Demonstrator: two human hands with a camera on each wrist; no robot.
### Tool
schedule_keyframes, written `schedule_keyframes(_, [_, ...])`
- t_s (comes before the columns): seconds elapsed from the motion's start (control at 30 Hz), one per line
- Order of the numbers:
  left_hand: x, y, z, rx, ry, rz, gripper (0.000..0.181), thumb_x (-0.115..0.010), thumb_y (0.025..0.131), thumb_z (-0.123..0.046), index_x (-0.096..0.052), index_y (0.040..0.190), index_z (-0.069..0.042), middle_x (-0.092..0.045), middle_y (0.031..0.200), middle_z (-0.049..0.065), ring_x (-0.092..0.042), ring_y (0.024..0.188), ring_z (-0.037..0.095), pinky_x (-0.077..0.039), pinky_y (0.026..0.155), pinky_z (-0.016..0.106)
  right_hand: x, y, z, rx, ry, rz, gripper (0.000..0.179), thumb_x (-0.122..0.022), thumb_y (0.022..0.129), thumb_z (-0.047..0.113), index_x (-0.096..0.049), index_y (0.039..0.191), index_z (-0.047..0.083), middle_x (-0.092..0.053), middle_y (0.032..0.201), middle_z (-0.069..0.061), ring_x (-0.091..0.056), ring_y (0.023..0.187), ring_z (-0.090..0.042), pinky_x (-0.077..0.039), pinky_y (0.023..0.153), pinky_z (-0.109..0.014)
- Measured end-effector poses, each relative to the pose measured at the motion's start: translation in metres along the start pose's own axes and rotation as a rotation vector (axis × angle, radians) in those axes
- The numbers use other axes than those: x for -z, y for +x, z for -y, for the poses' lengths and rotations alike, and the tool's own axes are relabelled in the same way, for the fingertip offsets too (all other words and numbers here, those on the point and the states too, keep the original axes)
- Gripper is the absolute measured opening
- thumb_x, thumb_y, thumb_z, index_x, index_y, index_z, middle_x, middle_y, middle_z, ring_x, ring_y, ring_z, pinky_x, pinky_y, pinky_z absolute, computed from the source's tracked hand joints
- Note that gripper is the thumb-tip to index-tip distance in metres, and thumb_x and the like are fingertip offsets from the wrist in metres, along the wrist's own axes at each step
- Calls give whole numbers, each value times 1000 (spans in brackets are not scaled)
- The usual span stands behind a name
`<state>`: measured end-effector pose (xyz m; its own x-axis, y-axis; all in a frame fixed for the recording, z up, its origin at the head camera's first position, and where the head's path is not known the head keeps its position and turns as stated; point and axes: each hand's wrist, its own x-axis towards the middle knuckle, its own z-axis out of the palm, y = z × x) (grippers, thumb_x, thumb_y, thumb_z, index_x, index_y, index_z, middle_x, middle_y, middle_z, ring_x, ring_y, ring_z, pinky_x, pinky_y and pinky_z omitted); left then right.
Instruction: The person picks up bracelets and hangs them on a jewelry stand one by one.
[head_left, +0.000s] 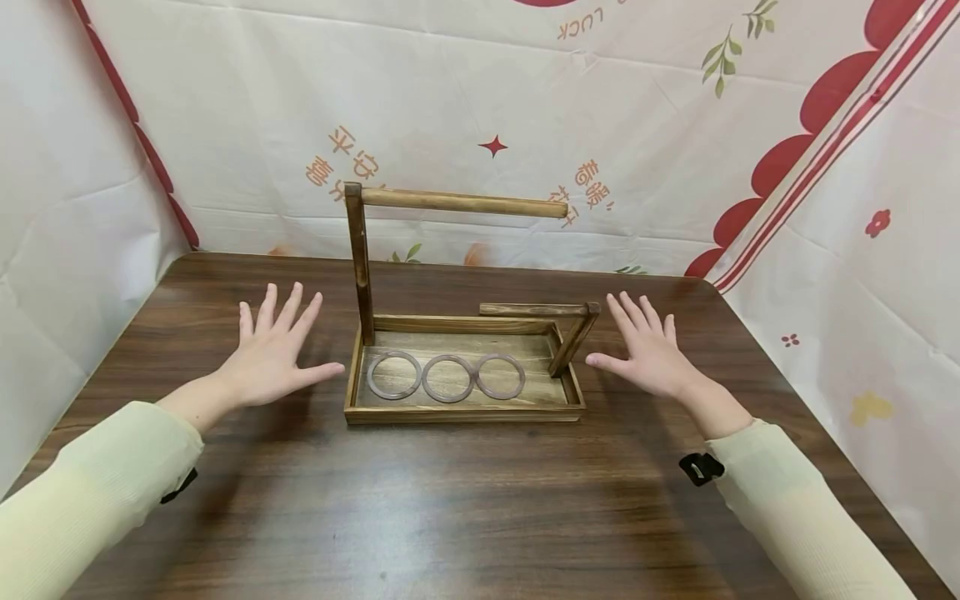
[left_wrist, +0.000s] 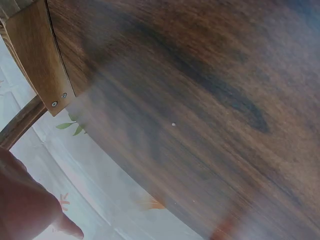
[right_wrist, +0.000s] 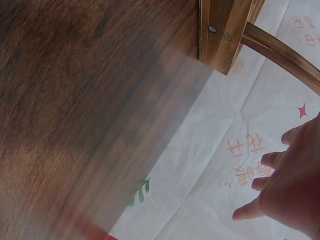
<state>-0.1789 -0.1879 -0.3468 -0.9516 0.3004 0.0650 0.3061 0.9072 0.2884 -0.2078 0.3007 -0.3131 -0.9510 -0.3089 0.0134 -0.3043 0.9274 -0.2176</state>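
Note:
A wooden tray stand [head_left: 465, 414] sits mid-table in the head view. A tall post at its left bears a long horizontal bar [head_left: 465, 202]; a shorter post at its right bears a low bar [head_left: 525, 309]. Three translucent ring bangles lie flat in a row inside: a left bangle [head_left: 370, 385], a middle bangle [head_left: 425, 385] and a right bangle [head_left: 522, 385]. My left hand [head_left: 273, 354], fingers spread, is left of the tray, its thumb close to the tray's side. Right of the stand, my right hand [head_left: 648, 354] also has its fingers spread. Both hands hold nothing.
The dark wood-grain table [head_left: 450, 508] extends around the stand. A white printed cloth [head_left: 465, 100] hangs behind it and along both sides. Each wrist view shows a screwed end of the stand, the left end [left_wrist: 37, 60] and the right end [right_wrist: 222, 37].

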Motion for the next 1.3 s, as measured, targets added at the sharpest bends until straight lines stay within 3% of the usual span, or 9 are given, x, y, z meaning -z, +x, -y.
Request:
schedule_keyframes(0.47, [0,-4,-9,-99,19,-92,102,-64,77,-58,-14,151,-9,-9,155,23,5,141,48,7,102,73,-2,-1,-5,12,32,-1,99,-60,84,52,-2,151,10,-3,155,-24,1,141,-47,-2,107,-69])
schedule_keyframes(0.87, [-2,0,-23,-250,96,-210,102,-72,68,-56,-29,147,-8,-26,151,19,-18,138,43,-8,104,69,-3,-2,-6,16,210,12,104,-70,81,41,0,151,11,-1,156,-22,-2,139,-48,-14,105,-68])
schedule_keyframes(1.1, [-2,5,-29,-298,87,-215,102,-75,65,-55,-32,145,-9,-32,149,17,-29,133,39,-20,103,61,-8,-2,-8,-1,288,18,103,-72,80,36,-3,151,9,-9,154,-25,-8,140,-45,-15,107,-66])
schedule_keyframes(1.3, [-3,12,-35,-335,-16,-162,99,-79,66,-45,-32,145,-8,-36,146,17,-38,128,38,-30,102,58,-14,-2,-8,-4,357,8,98,-73,80,31,-10,150,4,-19,150,-28,-23,135,-46,-22,107,-61])
